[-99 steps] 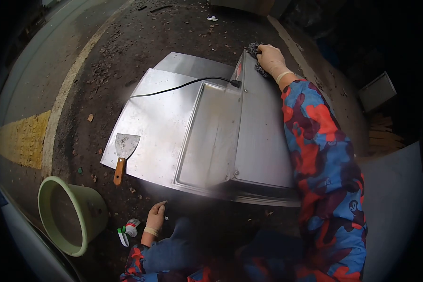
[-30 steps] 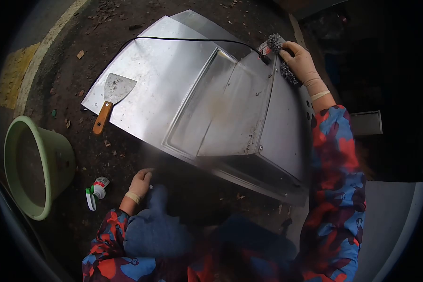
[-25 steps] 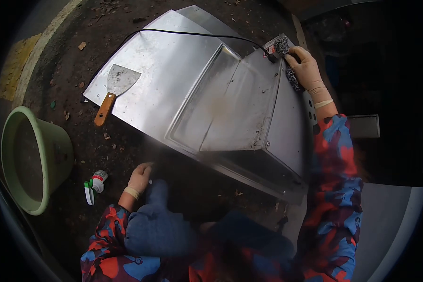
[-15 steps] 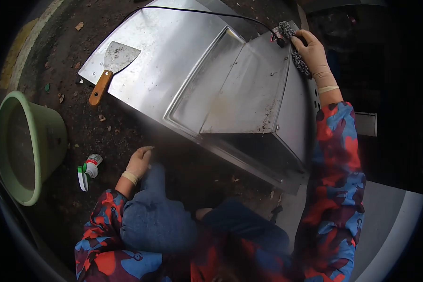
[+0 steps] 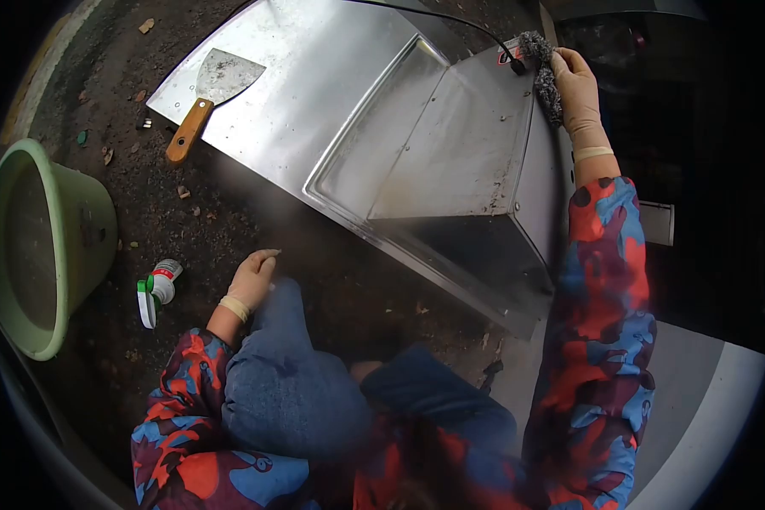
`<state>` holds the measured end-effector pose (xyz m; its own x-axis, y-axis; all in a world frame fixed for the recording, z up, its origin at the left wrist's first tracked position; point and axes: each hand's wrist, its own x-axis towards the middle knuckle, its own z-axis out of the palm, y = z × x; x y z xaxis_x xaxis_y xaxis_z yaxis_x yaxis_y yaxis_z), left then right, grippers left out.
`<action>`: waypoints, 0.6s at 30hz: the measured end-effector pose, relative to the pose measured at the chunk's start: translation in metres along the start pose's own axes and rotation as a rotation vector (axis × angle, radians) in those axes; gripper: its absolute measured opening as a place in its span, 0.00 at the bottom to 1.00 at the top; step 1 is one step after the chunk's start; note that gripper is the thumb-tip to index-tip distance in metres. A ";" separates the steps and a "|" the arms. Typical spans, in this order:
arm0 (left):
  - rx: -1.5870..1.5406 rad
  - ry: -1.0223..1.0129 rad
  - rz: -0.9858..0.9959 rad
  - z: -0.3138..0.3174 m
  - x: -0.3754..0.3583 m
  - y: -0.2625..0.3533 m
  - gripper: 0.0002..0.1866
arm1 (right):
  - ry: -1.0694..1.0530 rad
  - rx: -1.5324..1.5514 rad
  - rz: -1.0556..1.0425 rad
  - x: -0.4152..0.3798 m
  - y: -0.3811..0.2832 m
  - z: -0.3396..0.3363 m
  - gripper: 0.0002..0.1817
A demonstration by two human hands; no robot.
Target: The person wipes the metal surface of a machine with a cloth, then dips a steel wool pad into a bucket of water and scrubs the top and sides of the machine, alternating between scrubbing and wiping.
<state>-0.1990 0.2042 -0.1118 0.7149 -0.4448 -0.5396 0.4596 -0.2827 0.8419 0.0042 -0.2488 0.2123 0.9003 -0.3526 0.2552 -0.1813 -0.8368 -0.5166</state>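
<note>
My right hand (image 5: 578, 89), in a pale glove, is closed on a dark grey, fuzzy scrubbing cloth (image 5: 549, 92) at the far right edge of a stainless-steel range hood (image 5: 340, 93). The cloth hangs over the edge beside a red-and-white label. My left hand (image 5: 252, 280), also gloved, rests by my bent knee with the fingers loosely stretched out and holds nothing visible. A putty knife (image 5: 228, 78) with a wooden handle lies on the hood's flat panel, its handle sticking out past the edge.
A green plastic basin (image 5: 55, 246) stands on the dirt ground at the left. Near it lies a white spray bottle (image 5: 163, 285) with a green trigger. A black power cord (image 5: 484, 27) runs across the hood's far side. A grey panel (image 5: 688, 382) is at lower right.
My right hand has shifted slightly along the hood's edge, and the cloth now bunches more beyond the fingertips. My view has tilted a little. The left hand stays near the knee.
</note>
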 end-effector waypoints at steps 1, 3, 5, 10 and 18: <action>-0.033 -0.002 -0.047 -0.002 -0.003 0.005 0.16 | -0.002 0.000 0.000 0.000 0.004 0.002 0.14; -0.073 -0.006 -0.093 -0.002 -0.005 0.004 0.16 | 0.186 0.059 0.079 -0.001 0.008 0.005 0.14; 0.023 0.005 -0.006 -0.007 -0.004 -0.007 0.17 | 0.160 -0.027 0.027 0.005 0.007 0.004 0.13; 0.052 0.038 0.080 -0.007 -0.002 -0.026 0.16 | 0.064 -0.362 -0.687 0.003 -0.056 0.010 0.07; 0.028 0.040 -0.010 -0.014 -0.003 -0.022 0.16 | 0.235 -0.494 -0.525 -0.028 -0.045 -0.058 0.08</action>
<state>-0.2038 0.2238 -0.1293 0.7310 -0.4076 -0.5472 0.4521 -0.3113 0.8359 -0.0361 -0.2253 0.2759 0.8191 0.1106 0.5629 0.0425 -0.9902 0.1328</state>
